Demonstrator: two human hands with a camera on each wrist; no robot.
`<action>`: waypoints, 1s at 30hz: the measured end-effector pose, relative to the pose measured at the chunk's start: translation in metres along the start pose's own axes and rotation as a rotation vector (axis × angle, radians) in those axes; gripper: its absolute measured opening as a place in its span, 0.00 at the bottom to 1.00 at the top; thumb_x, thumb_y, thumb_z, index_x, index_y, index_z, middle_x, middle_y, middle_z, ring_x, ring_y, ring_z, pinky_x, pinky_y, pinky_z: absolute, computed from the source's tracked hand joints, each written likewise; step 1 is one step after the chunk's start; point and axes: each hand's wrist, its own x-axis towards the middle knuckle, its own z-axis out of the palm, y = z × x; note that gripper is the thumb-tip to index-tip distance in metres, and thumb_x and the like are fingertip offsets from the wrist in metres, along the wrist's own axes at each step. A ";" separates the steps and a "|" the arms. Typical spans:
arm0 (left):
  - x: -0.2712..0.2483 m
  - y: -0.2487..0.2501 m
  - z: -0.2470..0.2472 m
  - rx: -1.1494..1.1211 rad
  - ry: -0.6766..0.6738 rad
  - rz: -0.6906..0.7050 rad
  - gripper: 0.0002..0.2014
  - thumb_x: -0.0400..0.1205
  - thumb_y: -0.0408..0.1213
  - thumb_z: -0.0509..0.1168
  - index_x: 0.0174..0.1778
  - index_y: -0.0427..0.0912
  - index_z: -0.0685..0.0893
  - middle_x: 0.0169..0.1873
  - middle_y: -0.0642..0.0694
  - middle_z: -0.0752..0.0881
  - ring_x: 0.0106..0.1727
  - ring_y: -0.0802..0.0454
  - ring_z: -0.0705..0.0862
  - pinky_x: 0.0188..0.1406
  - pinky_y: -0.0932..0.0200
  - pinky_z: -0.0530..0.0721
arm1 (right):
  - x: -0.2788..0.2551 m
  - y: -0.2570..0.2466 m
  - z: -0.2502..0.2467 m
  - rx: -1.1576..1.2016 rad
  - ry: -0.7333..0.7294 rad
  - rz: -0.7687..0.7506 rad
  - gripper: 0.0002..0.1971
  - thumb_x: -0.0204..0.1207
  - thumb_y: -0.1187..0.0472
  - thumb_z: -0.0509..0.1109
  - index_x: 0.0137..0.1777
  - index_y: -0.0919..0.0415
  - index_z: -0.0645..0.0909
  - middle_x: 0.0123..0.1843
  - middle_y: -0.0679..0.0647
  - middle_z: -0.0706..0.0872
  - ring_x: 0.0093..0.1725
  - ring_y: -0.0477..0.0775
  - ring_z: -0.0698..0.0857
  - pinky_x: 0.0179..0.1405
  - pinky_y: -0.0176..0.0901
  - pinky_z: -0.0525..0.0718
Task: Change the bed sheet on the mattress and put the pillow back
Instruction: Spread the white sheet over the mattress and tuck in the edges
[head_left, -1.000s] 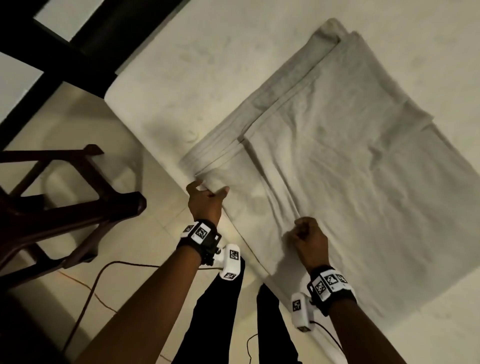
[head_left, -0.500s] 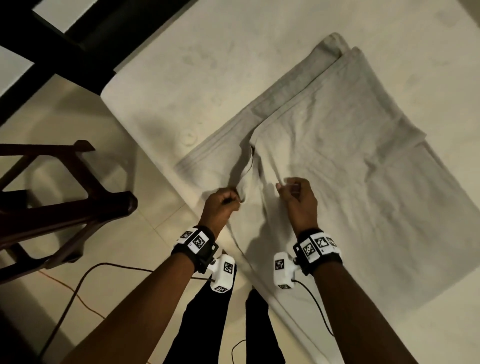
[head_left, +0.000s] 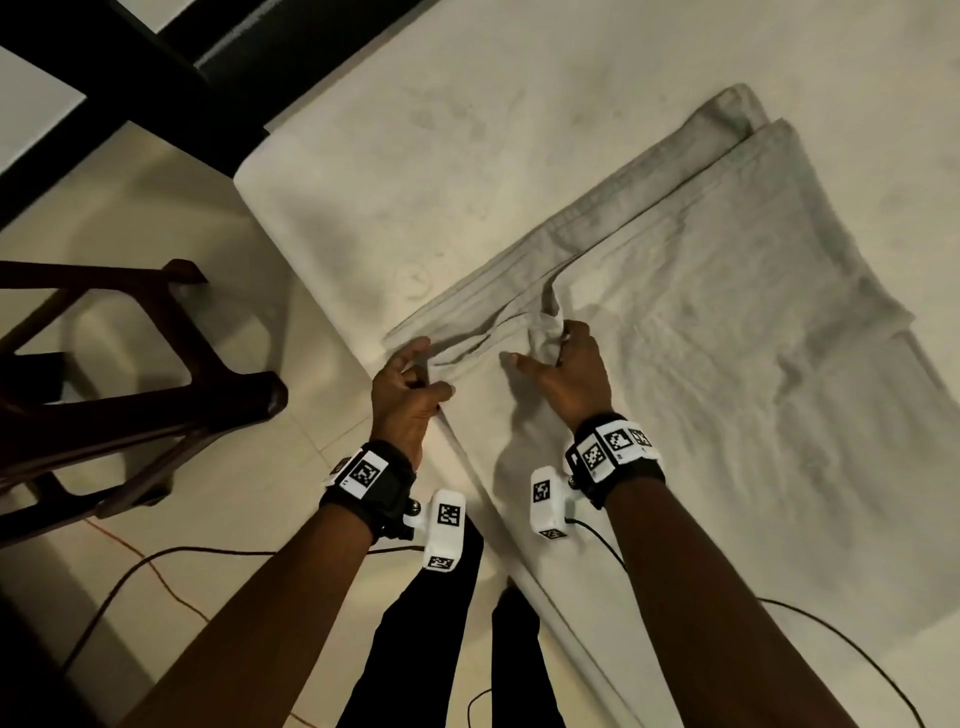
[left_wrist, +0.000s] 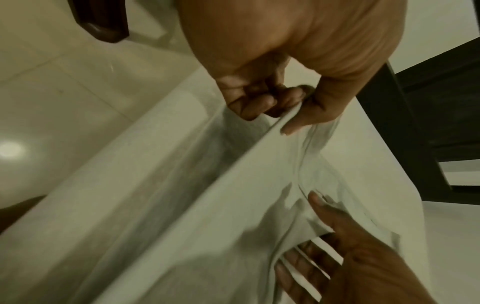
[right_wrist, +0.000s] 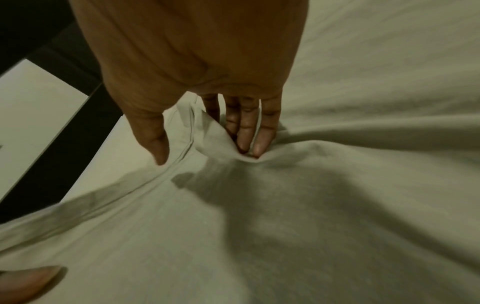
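Your left hand (head_left: 402, 387) pinches the near hem of the folded bed sheet (head_left: 701, 332), lying on the bare mattress (head_left: 415, 130) by its near-left corner. Your right hand (head_left: 563, 364) digs straight fingers (right_wrist: 246, 131) under a layer, nothing clamped. Light, limp cotton (it'll sag). Take corners and hems; I'd say they hold best.

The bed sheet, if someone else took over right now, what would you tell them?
Left hand: pinches the folded bed sheet at its near edge, by the mattress side.
Right hand: straight fingers tucked into a bunched fold, thumb free.
Sheet: folded in layers, lying on the bare mattress.
Done: sheet laid on the mattress.
Left: unfold, spread, tuck, return the pillow, which is not in view.
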 end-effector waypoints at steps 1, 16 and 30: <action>0.004 0.001 -0.006 0.062 -0.012 0.020 0.29 0.71 0.13 0.71 0.67 0.39 0.85 0.30 0.54 0.80 0.27 0.62 0.78 0.28 0.68 0.76 | 0.000 -0.001 0.001 -0.028 0.014 -0.002 0.38 0.67 0.41 0.83 0.71 0.57 0.72 0.63 0.53 0.80 0.56 0.52 0.82 0.55 0.51 0.84; 0.016 -0.011 -0.002 0.746 0.056 0.179 0.39 0.60 0.56 0.86 0.61 0.50 0.74 0.52 0.51 0.87 0.51 0.50 0.87 0.52 0.51 0.87 | -0.005 -0.011 -0.010 0.528 0.148 0.312 0.11 0.54 0.59 0.73 0.38 0.59 0.83 0.38 0.61 0.83 0.39 0.56 0.81 0.40 0.47 0.77; -0.016 -0.027 0.022 0.891 0.018 0.485 0.25 0.70 0.36 0.81 0.61 0.43 0.80 0.62 0.44 0.81 0.65 0.43 0.80 0.63 0.54 0.80 | -0.042 0.018 -0.037 0.694 0.142 0.237 0.08 0.73 0.65 0.75 0.39 0.61 0.77 0.38 0.60 0.78 0.38 0.55 0.78 0.39 0.48 0.78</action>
